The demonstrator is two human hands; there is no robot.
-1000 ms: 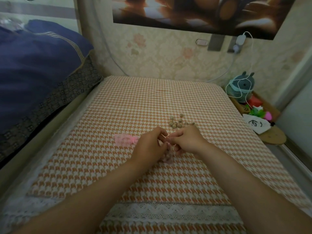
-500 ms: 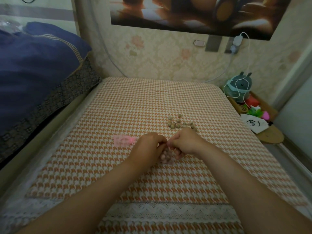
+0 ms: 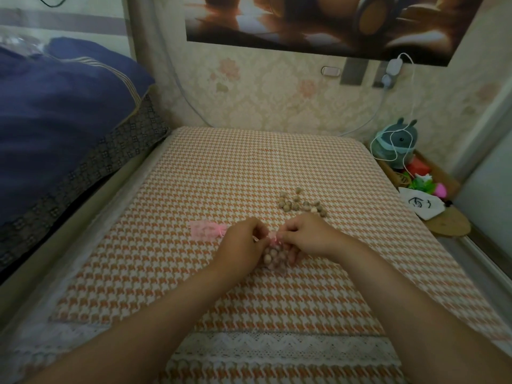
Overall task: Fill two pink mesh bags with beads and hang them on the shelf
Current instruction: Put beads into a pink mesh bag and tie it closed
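Note:
A pink mesh bag (image 3: 274, 257) full of tan beads sits on the orange houndstooth cloth (image 3: 210, 176) between my hands. My left hand (image 3: 242, 246) pinches the pink drawstring on the bag's left side at its neck. My right hand (image 3: 310, 236) pinches the string on the right side, its lower fingers curled against the bag. A second pink mesh bag (image 3: 206, 230) lies flat and limp on the cloth just left of my left hand. A loose pile of tan beads (image 3: 300, 203) lies beyond my right hand.
A blue quilt (image 3: 61, 115) on a dark patterned pillow is heaped at the left. A low wooden shelf (image 3: 448, 225) at the right holds a grey plush toy (image 3: 396, 142), a white pouch (image 3: 421, 202) and colourful bits. A white cable hangs from the wall charger.
My hands have drawn slightly apart at the bag's neck, and more of the bead-filled bag shows between them. The view has shifted a little.

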